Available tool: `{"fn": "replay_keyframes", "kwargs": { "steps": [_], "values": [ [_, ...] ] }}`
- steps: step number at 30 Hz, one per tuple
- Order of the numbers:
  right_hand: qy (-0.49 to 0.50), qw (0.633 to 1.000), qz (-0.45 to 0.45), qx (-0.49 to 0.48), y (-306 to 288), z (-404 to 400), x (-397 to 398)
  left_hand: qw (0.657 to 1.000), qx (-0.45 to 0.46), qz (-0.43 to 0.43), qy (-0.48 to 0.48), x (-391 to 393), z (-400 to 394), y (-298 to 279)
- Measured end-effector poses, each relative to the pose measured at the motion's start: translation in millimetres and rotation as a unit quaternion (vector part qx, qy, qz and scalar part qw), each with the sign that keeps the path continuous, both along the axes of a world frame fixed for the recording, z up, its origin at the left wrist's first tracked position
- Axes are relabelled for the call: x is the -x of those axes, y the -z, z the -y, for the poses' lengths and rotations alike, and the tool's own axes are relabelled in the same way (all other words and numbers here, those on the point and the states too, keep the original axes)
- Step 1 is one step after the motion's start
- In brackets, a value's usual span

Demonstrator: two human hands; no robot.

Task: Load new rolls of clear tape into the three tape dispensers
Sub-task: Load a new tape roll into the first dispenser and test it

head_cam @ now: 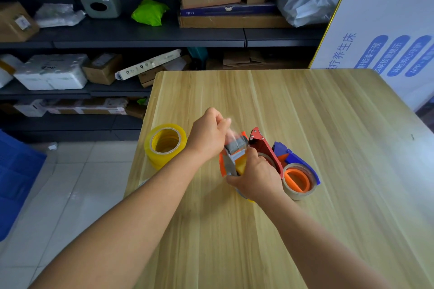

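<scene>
Wooden table (305, 112), dark shelves (141, 35) of boxes; both hands clutch orange dispenser (234, 159)

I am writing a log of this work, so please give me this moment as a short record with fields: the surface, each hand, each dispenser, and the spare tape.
surface: wooden table
left hand: left hand pinches the clear tape end, pulled up from the orange dispenser
right hand: right hand grips the orange dispenser's body
red dispenser: red dispenser stands just right of the orange one, untouched
blue dispenser: blue dispenser lies farthest right, holding a roll with an orange core
spare tape: yellowish tape rolls, stacked near the table's left edge
</scene>
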State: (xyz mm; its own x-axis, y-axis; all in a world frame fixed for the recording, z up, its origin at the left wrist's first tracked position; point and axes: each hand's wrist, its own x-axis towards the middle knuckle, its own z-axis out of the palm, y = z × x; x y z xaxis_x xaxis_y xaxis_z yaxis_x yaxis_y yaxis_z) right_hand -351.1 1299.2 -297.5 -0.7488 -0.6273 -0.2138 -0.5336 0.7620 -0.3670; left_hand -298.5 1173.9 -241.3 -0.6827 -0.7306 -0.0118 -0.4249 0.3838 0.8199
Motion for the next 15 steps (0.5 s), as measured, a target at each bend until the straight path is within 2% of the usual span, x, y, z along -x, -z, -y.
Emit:
{"fn": "replay_keyframes", "kwargs": {
  "steps": [3, 6, 10, 15],
  "values": [
    [0.017, 1.0, -0.002, 0.005, -4, 5, 3, 1.0, 0.005, -0.016, 0.026, 4, -2, -17],
    [0.022, 0.999, -0.013, 0.038, -13, 10, 7, 0.996, 0.08, -0.007, 0.04, 6, 2, -36],
    [0.015, 0.996, -0.022, 0.08, -28, 12, 22, 0.99, 0.138, -0.017, 0.019, 14, 9, -71],
    [0.056, 0.987, 0.002, 0.148, -35, 7, 39, 0.986, 0.159, -0.044, 0.009, 24, 20, -115]
  ]
}}
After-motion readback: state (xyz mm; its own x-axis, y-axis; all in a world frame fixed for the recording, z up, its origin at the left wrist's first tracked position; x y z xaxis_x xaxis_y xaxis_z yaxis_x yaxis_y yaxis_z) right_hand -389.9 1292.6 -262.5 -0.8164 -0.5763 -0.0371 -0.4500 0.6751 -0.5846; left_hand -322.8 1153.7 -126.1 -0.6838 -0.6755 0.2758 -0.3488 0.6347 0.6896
